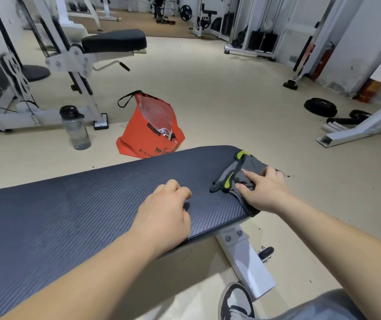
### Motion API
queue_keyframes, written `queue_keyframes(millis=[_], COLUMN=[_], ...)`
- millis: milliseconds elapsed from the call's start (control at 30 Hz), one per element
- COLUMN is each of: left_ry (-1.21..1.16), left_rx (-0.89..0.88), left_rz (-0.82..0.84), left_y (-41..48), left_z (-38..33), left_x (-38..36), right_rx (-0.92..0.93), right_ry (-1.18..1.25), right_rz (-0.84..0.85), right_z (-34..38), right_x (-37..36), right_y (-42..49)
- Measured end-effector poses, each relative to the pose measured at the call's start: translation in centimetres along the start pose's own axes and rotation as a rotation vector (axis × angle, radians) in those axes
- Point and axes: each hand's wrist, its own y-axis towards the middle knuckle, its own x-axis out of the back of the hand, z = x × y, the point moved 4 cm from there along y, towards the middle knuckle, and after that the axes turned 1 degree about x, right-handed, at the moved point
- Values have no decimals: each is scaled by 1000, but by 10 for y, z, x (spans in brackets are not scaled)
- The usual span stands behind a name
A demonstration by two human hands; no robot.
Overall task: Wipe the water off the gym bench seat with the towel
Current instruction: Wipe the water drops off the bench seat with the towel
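Observation:
The gym bench seat [88, 211] is a long dark textured pad running from lower left to the right middle. A grey towel [244, 172] with black and lime-green trim lies crumpled on the pad's right end, partly hanging over the near edge. My right hand [263, 188] presses down on the towel, fingers spread over the cloth and gripping it. My left hand [164, 215] rests on the pad just left of the towel, fingers curled against the surface and holding nothing. I cannot make out water drops on the pad.
An orange bag [148, 130] and a clear water bottle [76, 128] stand on the floor beyond the bench. A white machine with a black seat [115, 40] is at the far left. Weight plates [321, 107] lie at right. My shoe [235, 301] is beside the bench's white leg [247, 262].

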Motion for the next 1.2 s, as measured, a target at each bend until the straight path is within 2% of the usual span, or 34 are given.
queue_keyframes(millis=[167, 267, 433, 600, 733, 767, 833, 933, 1000, 1067, 1200], left_ry=[50, 79, 91, 92, 66, 59, 46, 33, 33, 42, 74], left_rx=[39, 84, 164, 199, 218, 215, 197, 169, 151, 127, -3], left_rz=[-13, -17, -40, -69, -100, -99, -83, -63, -54, -50, -11], left_y=[5, 7, 2, -4, -2, -1, -1, -4, -8, -11, -13], left_z=[16, 33, 67, 90, 100, 100, 97, 93, 92, 90, 71], left_x=[7, 14, 27, 42, 50, 50, 48, 45, 43, 42, 38], right_rx=[-28, 26, 122, 502, 774, 789, 705, 398, 279, 294, 550], right_ry=[-65, -69, -109, -217, -232, -222, -202, -180, -172, -201, -328], right_rz=[-4, -51, -19, 29, 90, 91, 87, 89, 104, 123, 136], right_z=[36, 63, 110, 183, 185, 178, 158, 119, 106, 113, 151], right_x=[-1, -3, -8, -16, -28, -27, -21, -7, -3, -3, -14], right_y=[3, 16, 37, -3, -46, -44, -23, 15, 22, 11, -49])
